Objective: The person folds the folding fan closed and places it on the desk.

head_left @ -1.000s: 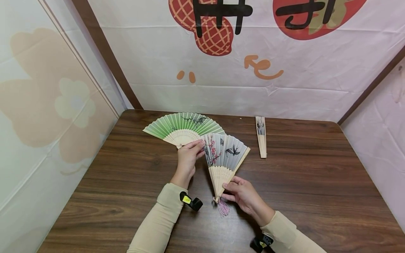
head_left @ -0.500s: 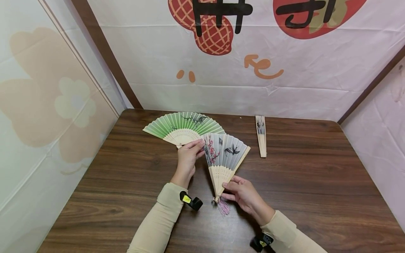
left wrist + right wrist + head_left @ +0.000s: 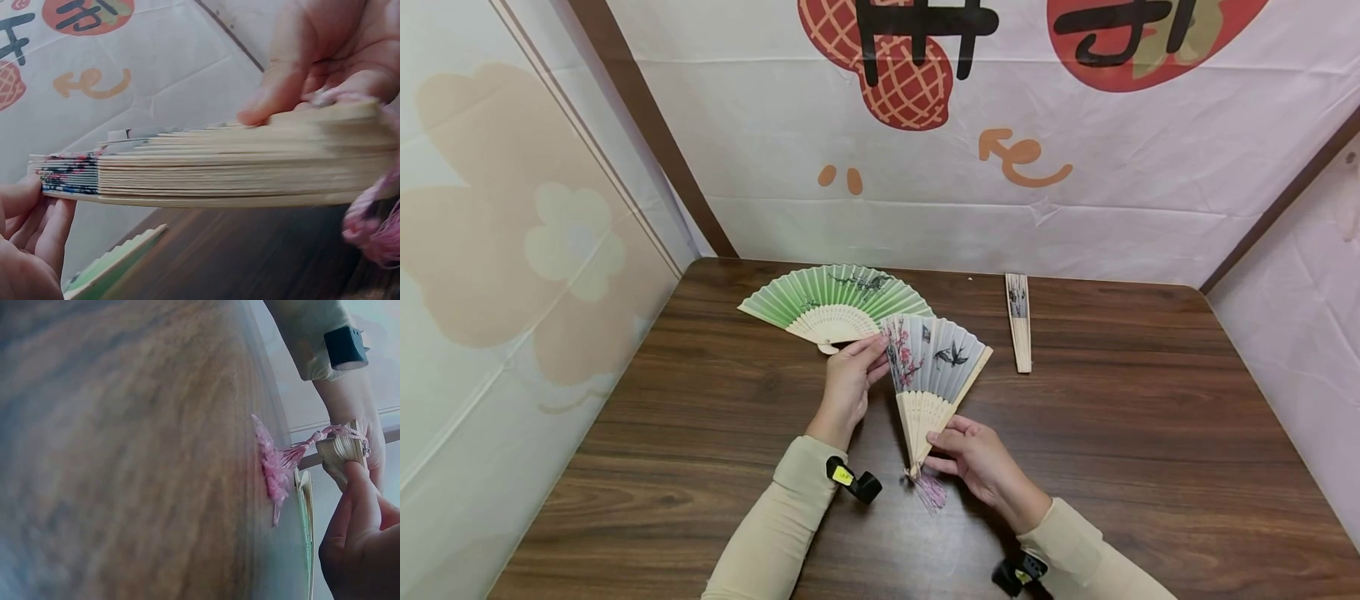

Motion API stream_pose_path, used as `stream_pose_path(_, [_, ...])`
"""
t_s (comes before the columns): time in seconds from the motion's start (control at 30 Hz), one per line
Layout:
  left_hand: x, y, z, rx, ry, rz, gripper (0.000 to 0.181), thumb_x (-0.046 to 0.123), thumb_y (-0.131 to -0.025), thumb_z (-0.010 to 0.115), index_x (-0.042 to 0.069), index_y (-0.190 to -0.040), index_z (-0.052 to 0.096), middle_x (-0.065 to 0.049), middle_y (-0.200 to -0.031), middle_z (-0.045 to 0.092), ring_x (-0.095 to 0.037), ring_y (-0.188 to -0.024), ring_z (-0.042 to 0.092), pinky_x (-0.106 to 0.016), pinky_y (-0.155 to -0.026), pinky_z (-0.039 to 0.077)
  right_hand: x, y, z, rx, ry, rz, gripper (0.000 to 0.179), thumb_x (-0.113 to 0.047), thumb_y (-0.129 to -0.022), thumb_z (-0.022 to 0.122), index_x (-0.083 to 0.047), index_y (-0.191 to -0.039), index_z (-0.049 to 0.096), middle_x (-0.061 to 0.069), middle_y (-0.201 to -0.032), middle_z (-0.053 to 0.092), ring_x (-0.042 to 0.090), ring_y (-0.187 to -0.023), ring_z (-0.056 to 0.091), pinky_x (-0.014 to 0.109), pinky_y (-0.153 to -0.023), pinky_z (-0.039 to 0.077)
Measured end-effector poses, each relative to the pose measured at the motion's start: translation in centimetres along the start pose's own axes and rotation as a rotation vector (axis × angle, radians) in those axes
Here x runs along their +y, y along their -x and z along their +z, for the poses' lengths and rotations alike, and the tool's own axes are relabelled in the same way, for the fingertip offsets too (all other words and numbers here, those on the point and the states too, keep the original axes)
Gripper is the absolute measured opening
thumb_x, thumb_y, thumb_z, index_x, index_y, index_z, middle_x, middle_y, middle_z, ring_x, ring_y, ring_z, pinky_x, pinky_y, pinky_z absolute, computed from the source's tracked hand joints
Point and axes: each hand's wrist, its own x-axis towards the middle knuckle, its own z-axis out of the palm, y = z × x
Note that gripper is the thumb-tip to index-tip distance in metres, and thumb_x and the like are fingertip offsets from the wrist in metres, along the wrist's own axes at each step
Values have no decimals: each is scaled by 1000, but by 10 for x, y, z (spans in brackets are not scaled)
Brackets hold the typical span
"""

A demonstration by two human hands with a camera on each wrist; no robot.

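Note:
Both hands hold a partly spread grey folding fan [image 3: 936, 358] printed with pink blossoms and dark birds. My left hand [image 3: 850, 379] pinches its left edge near the top between thumb and fingers. Lower down, my right hand [image 3: 981, 462] grips the pale ribs near the pivot. From the pivot hangs a pink tassel [image 3: 931, 492], which also shows in the right wrist view. In the left wrist view, the folded ribs [image 3: 219, 172] lie stacked on the left side. Behind the left hand a green folding fan [image 3: 842, 292] lies spread on the table, its right part overlapped by the grey fan.
A closed folding fan [image 3: 1018, 325] lies near the back of the brown wooden table [image 3: 1120, 433], right of the grey fan. A white printed cloth backdrop [image 3: 925, 225] stands along the back edge, with more cloth on the left and right sides.
My left hand has shifted slightly to the right, showing more of the green fan's pivot end. The right hand and the grey fan's spread stay almost the same.

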Motion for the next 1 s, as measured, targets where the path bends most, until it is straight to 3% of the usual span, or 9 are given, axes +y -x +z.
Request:
stream_pose_path(0.47, [-14,14,6,-141,-36,-44,30,0,-85,64,-9,-113,61,0,-83,70,-9,-70,65,-22,-69,58,-16,-10,0,31,21,-69,39,5,-88,52,11,-125,42,-1,-90,67,14,-86,66,35,-83,56])
stream_pose_path(0.73, [-22,17,5,-197,7,-65,33,-2,-86,62,-10,-117,57,0,-83,70,-10,-75,66,-23,-70,58,-23,-14,0,49,7,-81,43,7,-89,51,13,-130,37,-1,-90,66,13,-86,66,33,-83,56])
stream_pose_path(1.0, [-24,19,6,-180,25,-55,27,-2,-84,63,-8,-111,62,0,-80,70,-10,-72,66,-21,-68,58,-27,-18,0,65,-8,-84,45,7,-89,51,7,-132,37,-2,-89,68,13,-86,66,33,-81,57])
